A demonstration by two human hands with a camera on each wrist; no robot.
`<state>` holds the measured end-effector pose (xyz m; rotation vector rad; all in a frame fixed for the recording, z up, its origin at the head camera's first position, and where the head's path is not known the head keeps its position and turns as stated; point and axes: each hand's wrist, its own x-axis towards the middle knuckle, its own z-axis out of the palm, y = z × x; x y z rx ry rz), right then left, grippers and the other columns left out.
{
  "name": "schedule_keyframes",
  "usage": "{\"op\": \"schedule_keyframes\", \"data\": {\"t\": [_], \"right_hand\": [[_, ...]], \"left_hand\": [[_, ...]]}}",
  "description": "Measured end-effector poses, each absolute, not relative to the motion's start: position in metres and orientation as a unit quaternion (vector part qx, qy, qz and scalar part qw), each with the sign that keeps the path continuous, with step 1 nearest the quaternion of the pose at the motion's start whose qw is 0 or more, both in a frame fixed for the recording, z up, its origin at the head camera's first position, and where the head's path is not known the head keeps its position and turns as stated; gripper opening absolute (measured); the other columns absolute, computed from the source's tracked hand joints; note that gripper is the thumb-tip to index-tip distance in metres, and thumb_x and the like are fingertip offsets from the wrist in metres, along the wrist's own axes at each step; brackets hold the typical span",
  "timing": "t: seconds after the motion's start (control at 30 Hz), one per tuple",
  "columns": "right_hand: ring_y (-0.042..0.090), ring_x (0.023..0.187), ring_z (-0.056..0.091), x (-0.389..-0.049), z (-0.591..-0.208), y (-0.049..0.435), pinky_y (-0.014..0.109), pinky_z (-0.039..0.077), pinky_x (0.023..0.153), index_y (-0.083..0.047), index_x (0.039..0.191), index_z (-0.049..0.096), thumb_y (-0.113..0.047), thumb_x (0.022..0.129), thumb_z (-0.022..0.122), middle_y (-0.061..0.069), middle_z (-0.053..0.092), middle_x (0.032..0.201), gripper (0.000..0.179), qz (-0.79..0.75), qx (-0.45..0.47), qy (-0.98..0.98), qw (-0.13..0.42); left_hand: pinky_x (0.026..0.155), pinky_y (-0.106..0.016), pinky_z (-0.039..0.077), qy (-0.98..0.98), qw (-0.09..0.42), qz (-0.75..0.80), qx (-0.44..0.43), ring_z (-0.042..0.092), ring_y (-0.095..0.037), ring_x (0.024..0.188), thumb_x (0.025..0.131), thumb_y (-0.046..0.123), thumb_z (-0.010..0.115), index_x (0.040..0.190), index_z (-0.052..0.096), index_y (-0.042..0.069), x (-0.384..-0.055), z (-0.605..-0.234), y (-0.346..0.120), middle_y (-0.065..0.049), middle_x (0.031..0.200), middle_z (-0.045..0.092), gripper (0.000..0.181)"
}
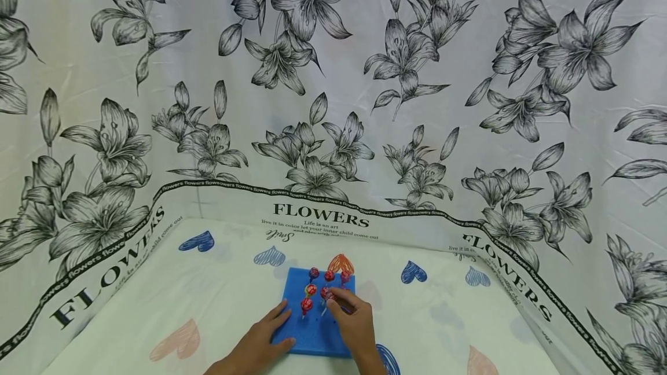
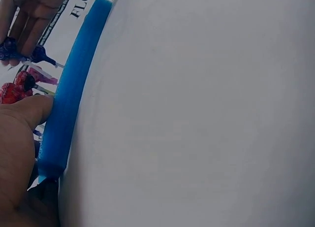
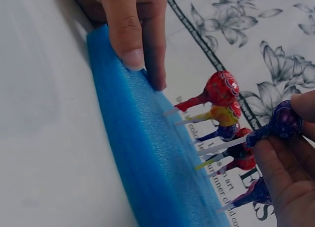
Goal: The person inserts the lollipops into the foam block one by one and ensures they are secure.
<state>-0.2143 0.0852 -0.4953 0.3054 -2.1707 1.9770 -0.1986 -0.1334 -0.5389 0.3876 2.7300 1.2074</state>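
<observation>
A blue foam block (image 1: 312,345) lies flat on the covered table, with several wrapped lollipops standing in its top by their sticks. My left hand (image 1: 262,334) rests on the block's left side, thumb and fingers spread over its edge. Between thumb and fingers, my right hand (image 1: 356,324) pinches a purple-wrapped lollipop (image 3: 287,119) by its head. Its white stick points down at the foam; whether the tip is inside a hole I cannot tell. Close by stand a red lollipop (image 3: 221,88) and a yellow-and-red lollipop (image 3: 226,113). The right fingers partly hide another purple lollipop (image 3: 253,193).
A white cloth with printed hearts (image 1: 197,241) covers the table. Behind and at both sides hangs a white curtain (image 1: 333,85) with black flower drawings. Small holes (image 1: 316,321) show in the block's near right part.
</observation>
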Motion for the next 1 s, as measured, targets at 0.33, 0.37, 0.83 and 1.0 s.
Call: {"op": "schedule_keyframes", "data": {"t": [0.33,0.37,0.83,1.0], "right_hand": [[0.023,0.093,0.065,-0.195,-0.473,0.077,0.025,0.054,0.080,0.005,0.111,0.069,-0.004,0.091,0.066,0.017,0.069,0.104,0.023,0.646,0.098,-0.753,0.081],[0.022,0.093,0.065,-0.194,-0.473,0.077,0.025,0.053,0.081,0.004,0.112,0.069,-0.004,0.091,0.066,0.017,0.069,0.104,0.023,0.645,0.096,-0.754,0.078],[0.026,0.096,0.065,-0.199,-0.476,0.077,0.027,0.054,0.081,0.006,0.111,0.068,-0.001,0.091,0.065,0.017,0.068,0.106,0.022,0.645,0.105,-0.752,0.087],[0.021,0.098,0.065,-0.216,-0.500,0.080,0.024,0.053,0.082,0.001,0.113,0.069,-0.006,0.091,0.067,0.012,0.069,0.106,0.023,0.657,0.107,-0.742,0.079]], "left_hand": [[0.098,-0.063,0.034,0.904,0.068,0.401,0.130,0.030,-0.046,0.135,0.085,0.052,0.068,0.141,0.048,0.001,-0.197,-0.538,-0.134,-0.017,0.153,0.030,0.078],[0.098,-0.063,0.034,0.904,0.067,0.402,0.131,0.029,-0.046,0.135,0.085,0.051,0.068,0.140,0.048,0.001,-0.197,-0.537,-0.134,-0.017,0.153,0.030,0.078],[0.098,-0.063,0.034,0.900,0.070,0.408,0.135,0.029,-0.046,0.135,0.086,0.051,0.068,0.141,0.048,0.001,-0.198,-0.537,-0.134,-0.017,0.153,0.030,0.077],[0.098,-0.063,0.034,0.903,0.067,0.402,0.137,0.030,-0.046,0.135,0.086,0.051,0.067,0.140,0.048,0.001,-0.199,-0.537,-0.134,-0.017,0.152,0.031,0.077]]}}
